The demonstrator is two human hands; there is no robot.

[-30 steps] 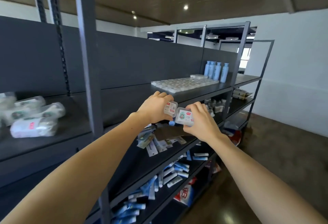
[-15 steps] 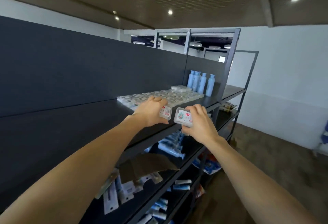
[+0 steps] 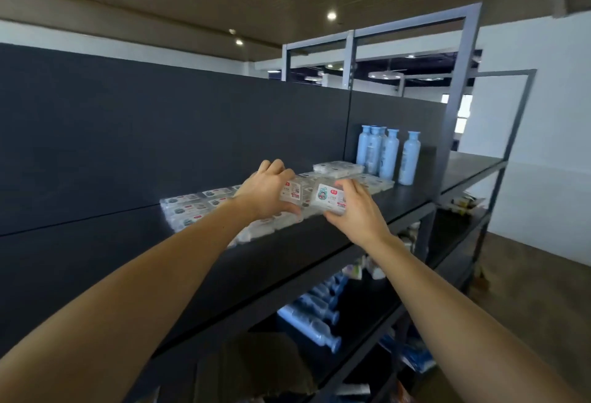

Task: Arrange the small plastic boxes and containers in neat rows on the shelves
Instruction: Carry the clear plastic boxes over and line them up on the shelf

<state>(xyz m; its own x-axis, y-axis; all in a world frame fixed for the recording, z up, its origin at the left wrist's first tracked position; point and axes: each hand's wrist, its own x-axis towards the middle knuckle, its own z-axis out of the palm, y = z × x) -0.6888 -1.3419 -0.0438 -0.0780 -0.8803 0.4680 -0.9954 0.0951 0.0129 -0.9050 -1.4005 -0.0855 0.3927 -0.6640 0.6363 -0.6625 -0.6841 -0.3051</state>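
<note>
I see both hands over the shelf (image 3: 367, 226): left hand (image 3: 265, 190) grips one box (image 3: 292, 191), right hand (image 3: 355, 211) grips another box (image 3: 329, 199), above rows of boxes (image 3: 192, 209).

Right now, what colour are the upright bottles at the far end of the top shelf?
Pale blue bottles with slightly darker blue caps, clearest in the head view.

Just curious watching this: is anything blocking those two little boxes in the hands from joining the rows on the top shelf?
Nothing visible: both hands hold small plastic boxes just above the rows of boxes.
</note>
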